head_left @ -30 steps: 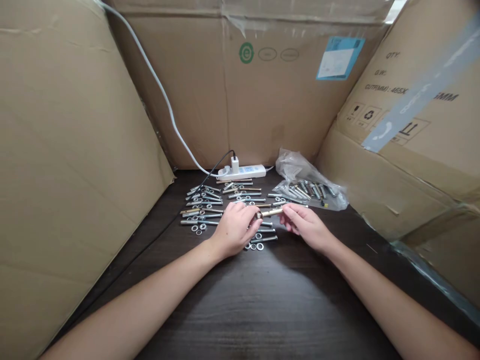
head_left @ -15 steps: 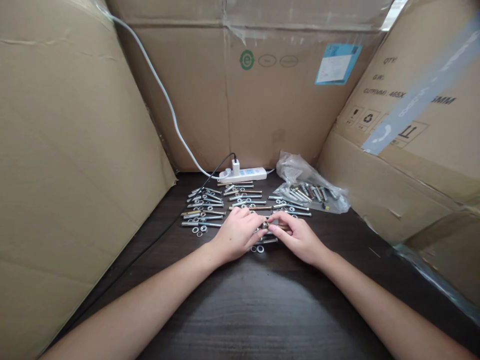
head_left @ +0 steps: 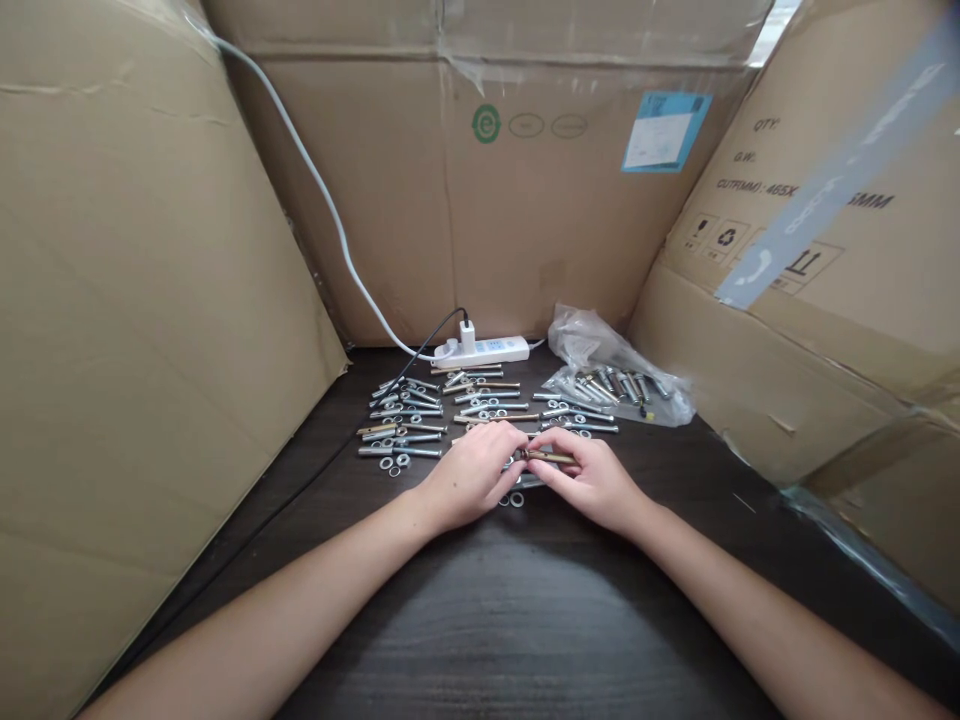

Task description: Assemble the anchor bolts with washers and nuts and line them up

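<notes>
My left hand point(head_left: 474, 472) and my right hand point(head_left: 592, 478) meet over the middle of a dark wooden table point(head_left: 525, 600). Together they pinch a brass-coloured anchor bolt point(head_left: 551, 457) that lies level between them. The right fingers grip its shaft; the left fingertips close at its left end, where a small ring or nut sits. Rows of loose bolts and washers point(head_left: 409, 420) lie just behind and to the left of the hands. Two washers point(head_left: 511, 499) rest on the table under the hands.
A clear plastic bag of bolts point(head_left: 611, 372) lies at the back right. A white power strip point(head_left: 480, 351) with a charger and cables sits against the back. Large cardboard boxes point(head_left: 150, 300) wall in the table on the left, back and right.
Both hands came closer together and slightly toward me with the bolt. The right hand slid along the shaft until it met the left hand.
</notes>
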Demonstrator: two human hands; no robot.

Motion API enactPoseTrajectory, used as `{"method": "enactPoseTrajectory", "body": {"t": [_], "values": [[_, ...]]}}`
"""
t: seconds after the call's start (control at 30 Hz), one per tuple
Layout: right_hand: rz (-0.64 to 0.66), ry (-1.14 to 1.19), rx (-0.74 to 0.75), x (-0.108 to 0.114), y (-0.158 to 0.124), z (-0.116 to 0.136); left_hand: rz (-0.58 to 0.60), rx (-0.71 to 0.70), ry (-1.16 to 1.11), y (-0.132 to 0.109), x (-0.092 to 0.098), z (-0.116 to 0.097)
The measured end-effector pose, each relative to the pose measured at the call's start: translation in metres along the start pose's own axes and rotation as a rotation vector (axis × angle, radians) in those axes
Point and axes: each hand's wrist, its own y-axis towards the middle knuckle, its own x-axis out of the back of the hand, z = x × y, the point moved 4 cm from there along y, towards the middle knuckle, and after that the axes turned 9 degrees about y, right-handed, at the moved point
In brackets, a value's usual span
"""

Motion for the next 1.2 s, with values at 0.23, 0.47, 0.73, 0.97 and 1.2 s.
{"method": "enactPoseTrajectory", "body": {"t": [0.23, 0.47, 0.73, 0.97, 1.2], "values": [[0.054, 0.035, 0.023, -0.001, 0.001, 0.003, -0.002, -0.061, -0.013, 0.0, 0.002, -0.004], [-0.01, -0.014, 0.052, 0.001, 0.0, 0.005, -0.016, -0.042, 0.026, 0.0, 0.004, -0.004], [-0.082, 0.259, -0.066, -0.001, 0.003, -0.002, -0.042, -0.015, 0.014, 0.0, 0.005, -0.006], [0.066, 0.7, -0.278, -0.015, 0.001, -0.006, -0.192, -0.094, 0.042, -0.004, 0.013, -0.009], [0.058, 0.759, -0.302, -0.015, 0.001, -0.006, -0.199, -0.097, 0.09, -0.003, 0.013, -0.008]]}}
